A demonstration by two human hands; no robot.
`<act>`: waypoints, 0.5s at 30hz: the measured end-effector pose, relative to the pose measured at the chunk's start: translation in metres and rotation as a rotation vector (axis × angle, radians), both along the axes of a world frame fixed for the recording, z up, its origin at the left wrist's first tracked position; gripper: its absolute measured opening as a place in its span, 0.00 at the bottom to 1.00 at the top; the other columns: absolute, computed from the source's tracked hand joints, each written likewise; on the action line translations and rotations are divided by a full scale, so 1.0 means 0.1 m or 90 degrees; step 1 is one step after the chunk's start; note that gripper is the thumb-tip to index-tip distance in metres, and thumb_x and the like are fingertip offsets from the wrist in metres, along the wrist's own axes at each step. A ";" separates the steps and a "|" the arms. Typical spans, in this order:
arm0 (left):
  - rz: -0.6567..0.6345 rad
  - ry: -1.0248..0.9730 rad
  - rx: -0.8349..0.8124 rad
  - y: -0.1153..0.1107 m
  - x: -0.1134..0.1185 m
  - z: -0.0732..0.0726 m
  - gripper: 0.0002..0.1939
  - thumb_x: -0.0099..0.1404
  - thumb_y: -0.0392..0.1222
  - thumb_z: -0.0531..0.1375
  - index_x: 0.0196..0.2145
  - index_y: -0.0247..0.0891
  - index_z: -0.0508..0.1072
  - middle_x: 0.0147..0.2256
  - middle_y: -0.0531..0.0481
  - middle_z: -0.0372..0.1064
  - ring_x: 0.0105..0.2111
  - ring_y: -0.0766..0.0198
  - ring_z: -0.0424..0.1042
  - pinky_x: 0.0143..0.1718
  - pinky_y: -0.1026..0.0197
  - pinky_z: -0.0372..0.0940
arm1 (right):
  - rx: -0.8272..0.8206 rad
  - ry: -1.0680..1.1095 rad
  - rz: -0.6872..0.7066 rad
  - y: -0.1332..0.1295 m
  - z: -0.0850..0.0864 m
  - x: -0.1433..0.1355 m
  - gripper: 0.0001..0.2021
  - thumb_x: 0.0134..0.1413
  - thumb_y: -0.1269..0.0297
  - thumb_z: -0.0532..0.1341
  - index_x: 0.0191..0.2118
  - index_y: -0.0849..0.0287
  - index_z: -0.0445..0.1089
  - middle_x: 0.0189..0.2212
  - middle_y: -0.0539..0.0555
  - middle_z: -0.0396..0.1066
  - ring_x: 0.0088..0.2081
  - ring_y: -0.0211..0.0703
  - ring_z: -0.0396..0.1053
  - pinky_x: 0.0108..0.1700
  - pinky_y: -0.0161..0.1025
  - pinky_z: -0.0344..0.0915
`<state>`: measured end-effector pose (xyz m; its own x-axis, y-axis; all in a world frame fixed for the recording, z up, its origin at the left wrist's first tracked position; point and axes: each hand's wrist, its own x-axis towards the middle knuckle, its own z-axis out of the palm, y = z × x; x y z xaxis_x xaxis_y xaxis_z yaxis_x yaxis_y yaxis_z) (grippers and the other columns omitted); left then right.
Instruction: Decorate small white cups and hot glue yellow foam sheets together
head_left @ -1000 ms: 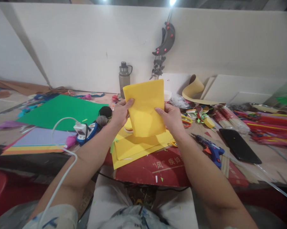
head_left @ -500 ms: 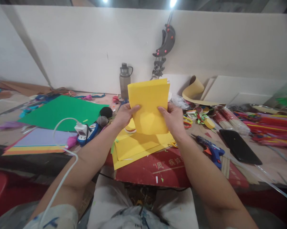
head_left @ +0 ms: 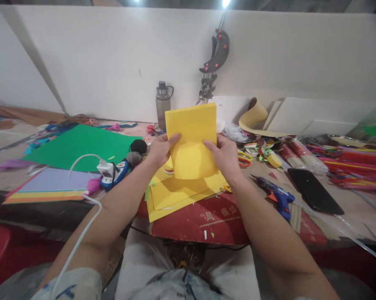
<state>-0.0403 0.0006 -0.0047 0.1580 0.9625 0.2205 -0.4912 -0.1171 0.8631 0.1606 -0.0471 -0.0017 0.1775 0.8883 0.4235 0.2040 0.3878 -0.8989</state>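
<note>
A sheet of yellow paper (head_left: 192,141), folded over with its bend at the lower edge, is held upright in front of me between both hands. My left hand (head_left: 163,149) pinches its left side, thumb on the near face and fingers behind. On the right side, my right hand (head_left: 225,153) grips it the same way. Below it, more yellow sheets (head_left: 184,193) lie on a red printed board (head_left: 203,225). Part of a round roll shows behind the paper, near my left hand.
Left are a green sheet (head_left: 81,146), a stack of coloured paper (head_left: 50,185) and a blue power socket (head_left: 114,175) with a white cable. A blue glue gun (head_left: 277,196), scissors (head_left: 244,158) and a black phone (head_left: 314,191) lie right. A bottle (head_left: 163,106) stands behind.
The folded yellow paper has shifted slightly left and its two top edges, offset earlier, now line up. Both hands keep their hold and have moved a little with it.
</note>
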 end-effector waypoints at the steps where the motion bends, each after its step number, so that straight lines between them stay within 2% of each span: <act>1: 0.013 -0.002 -0.001 0.01 0.01 -0.01 0.22 0.47 0.49 0.79 0.36 0.36 0.81 0.37 0.44 0.84 0.43 0.51 0.83 0.49 0.52 0.78 | -0.001 -0.014 -0.001 0.00 -0.01 0.00 0.15 0.51 0.51 0.67 0.39 0.57 0.78 0.38 0.57 0.81 0.39 0.49 0.76 0.40 0.45 0.73; 7: 0.040 -0.001 -0.016 0.05 0.04 -0.03 0.26 0.42 0.49 0.81 0.36 0.36 0.81 0.37 0.43 0.84 0.44 0.49 0.83 0.50 0.50 0.77 | -0.014 -0.041 -0.016 0.01 -0.02 0.03 0.14 0.53 0.51 0.68 0.38 0.57 0.78 0.32 0.55 0.80 0.37 0.48 0.75 0.34 0.42 0.72; 12: 0.054 -0.004 -0.007 0.05 0.05 -0.05 0.26 0.43 0.49 0.80 0.37 0.35 0.80 0.38 0.42 0.84 0.46 0.48 0.82 0.51 0.50 0.76 | -0.030 -0.035 -0.013 0.03 -0.01 0.04 0.16 0.52 0.49 0.69 0.34 0.57 0.77 0.31 0.54 0.79 0.34 0.47 0.75 0.32 0.41 0.71; 15: 0.060 -0.007 0.002 0.07 0.05 -0.05 0.27 0.43 0.49 0.80 0.38 0.35 0.80 0.39 0.42 0.84 0.46 0.48 0.82 0.52 0.50 0.76 | -0.053 0.011 0.047 0.01 0.01 0.03 0.16 0.50 0.48 0.70 0.35 0.57 0.77 0.34 0.55 0.81 0.34 0.48 0.77 0.35 0.43 0.73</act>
<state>-0.0357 0.0075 -0.0101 0.0650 0.9722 0.2248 -0.4869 -0.1657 0.8576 0.1637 -0.0457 -0.0009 0.1168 0.9315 0.3446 0.1614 0.3246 -0.9320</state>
